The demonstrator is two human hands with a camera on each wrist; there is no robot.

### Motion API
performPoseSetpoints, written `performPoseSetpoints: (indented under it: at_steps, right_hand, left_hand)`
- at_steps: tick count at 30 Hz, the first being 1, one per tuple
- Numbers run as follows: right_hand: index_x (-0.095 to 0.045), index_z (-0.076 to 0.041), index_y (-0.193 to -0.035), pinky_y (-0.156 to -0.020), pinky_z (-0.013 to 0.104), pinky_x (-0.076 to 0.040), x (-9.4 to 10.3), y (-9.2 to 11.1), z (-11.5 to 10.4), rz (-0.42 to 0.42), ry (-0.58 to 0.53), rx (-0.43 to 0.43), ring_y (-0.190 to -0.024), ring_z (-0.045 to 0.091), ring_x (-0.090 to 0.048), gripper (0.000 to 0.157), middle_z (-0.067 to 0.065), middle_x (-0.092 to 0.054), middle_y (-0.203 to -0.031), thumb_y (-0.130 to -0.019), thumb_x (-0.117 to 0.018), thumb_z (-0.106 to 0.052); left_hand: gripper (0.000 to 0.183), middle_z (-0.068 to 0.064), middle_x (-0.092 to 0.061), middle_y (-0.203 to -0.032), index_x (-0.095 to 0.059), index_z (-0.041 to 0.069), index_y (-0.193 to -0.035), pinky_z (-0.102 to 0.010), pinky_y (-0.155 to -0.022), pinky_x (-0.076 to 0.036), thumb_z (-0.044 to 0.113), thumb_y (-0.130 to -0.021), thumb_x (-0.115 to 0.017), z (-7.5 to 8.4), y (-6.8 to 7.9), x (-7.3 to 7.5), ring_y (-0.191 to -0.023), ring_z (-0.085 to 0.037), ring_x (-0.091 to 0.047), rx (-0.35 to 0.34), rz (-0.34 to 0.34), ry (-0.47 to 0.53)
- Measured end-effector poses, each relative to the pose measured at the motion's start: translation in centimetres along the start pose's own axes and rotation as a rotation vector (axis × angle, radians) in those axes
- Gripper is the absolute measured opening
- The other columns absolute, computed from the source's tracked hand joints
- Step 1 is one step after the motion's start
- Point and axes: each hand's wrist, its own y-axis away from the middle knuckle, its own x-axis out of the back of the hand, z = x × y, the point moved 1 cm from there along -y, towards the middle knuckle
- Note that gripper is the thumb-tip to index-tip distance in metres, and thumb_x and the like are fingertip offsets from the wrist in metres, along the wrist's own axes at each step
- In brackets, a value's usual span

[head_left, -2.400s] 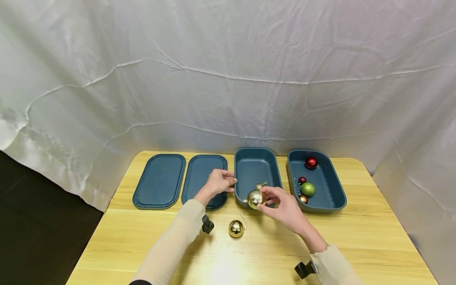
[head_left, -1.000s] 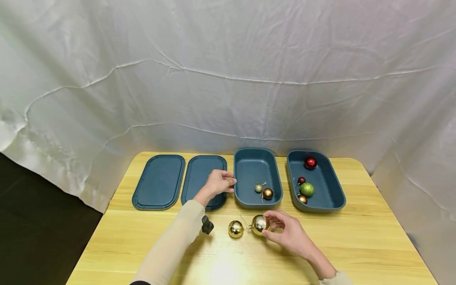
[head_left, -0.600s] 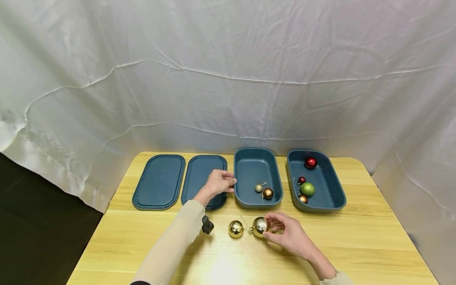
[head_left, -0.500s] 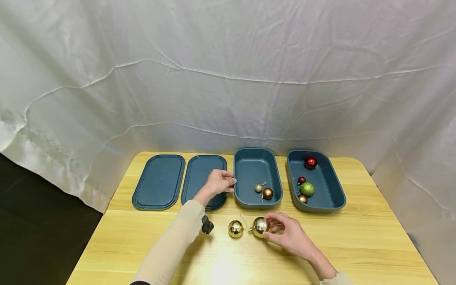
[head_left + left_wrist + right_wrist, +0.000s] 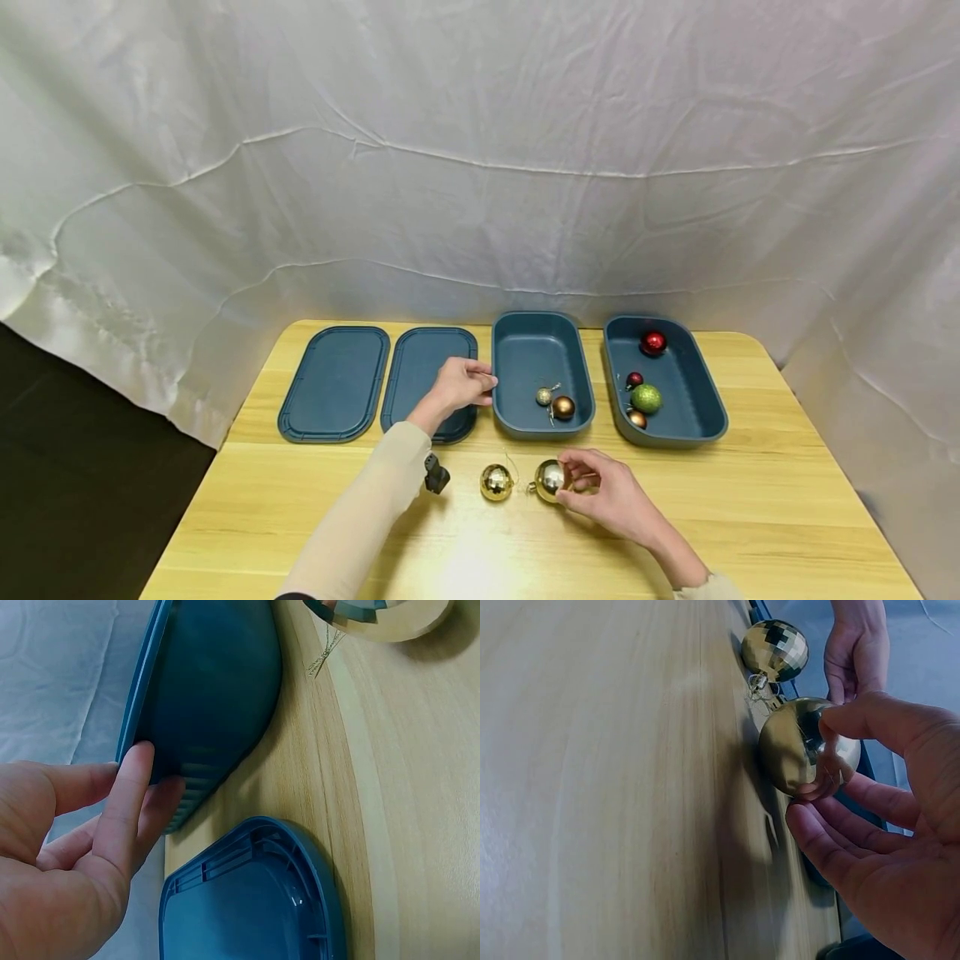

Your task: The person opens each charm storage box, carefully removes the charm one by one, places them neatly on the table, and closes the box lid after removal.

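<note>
Lowered from the bin to the table at lower centre, the smooth gold bauble (image 5: 549, 480) sits pinched in the right hand (image 5: 604, 500); release gently so it stays put. Left hand (image 5: 459, 385) grips the bin (image 5: 501, 367) rim.

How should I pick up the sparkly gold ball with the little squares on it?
The faceted gold ball lies free on the table, its cap and thin string pointing toward the smooth gold ball that the right hand holds. Probably best: come from above and put your grip around its round middle, fingertips front and back, since the string looks flimsy.
</note>
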Motion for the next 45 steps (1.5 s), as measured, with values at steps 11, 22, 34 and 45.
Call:
performPoseSetpoints:
  at_steps: [11, 22, 34, 45]
  right_hand:
    - [-0.069, -0.002, -0.126, -0.085, 0.029, -0.065, 0.0, -0.1, 0.1, -0.014, -0.005, -0.01, -0.095, 0.013, -0.069, 0.049, 0.008, -0.07, -0.11, -0.084, -0.09, -0.016]
    - [-0.069, -0.002, -0.127, -0.086, 0.032, -0.065, 0.0, -0.1, -0.6, -0.019, -0.02, 0.045, -0.098, 0.018, -0.069, 0.05, 0.01, -0.069, -0.114, -0.083, -0.09, -0.014]
    - [-0.071, -0.005, -0.125, -0.085, 0.032, -0.066, -0.4, -0.1, -0.7, 0.007, 0.033, 0.069, -0.097, 0.017, -0.068, 0.047, 0.005, -0.07, -0.109, -0.082, -0.09, -0.011]
    - [-0.07, -0.005, -0.127, -0.084, 0.033, -0.066, -0.2, -0.1, -1.1, 0.002, 0.03, 0.082, -0.097, 0.02, -0.069, 0.049, 0.007, -0.07, -0.113, -0.083, -0.09, -0.012]
  left_hand:
    - [0.04, -0.023, -0.075, -0.122, -0.064, -0.006, -0.139, -0.033, -0.076, -0.068, 0.007, -0.101, -0.07, 0.0, 0.0, 0.0, -0.073, -0.014, -0.077, -0.002, -0.007, 0.004]
    - [0.039, -0.021, -0.075, -0.121, -0.065, -0.006, -0.138, -0.036, -0.08, -0.068, 0.007, -0.101, -0.07, 0.0, 0.1, 0.0, -0.081, -0.022, -0.08, -0.006, -0.006, -0.001]
    - [0.041, -0.023, -0.075, -0.122, -0.064, -0.007, -0.14, -0.043, -0.087, -0.067, 0.007, -0.101, -0.07, 0.1, 0.1, 0.0, -0.077, -0.019, -0.079, -0.007, -0.012, -0.004]
    - [0.04, -0.022, -0.076, -0.121, -0.064, -0.007, -0.139, -0.04, -0.084, -0.068, 0.006, -0.102, -0.069, 0.2, 0.3, 0.0, -0.077, -0.019, -0.079, -0.014, -0.009, -0.009]
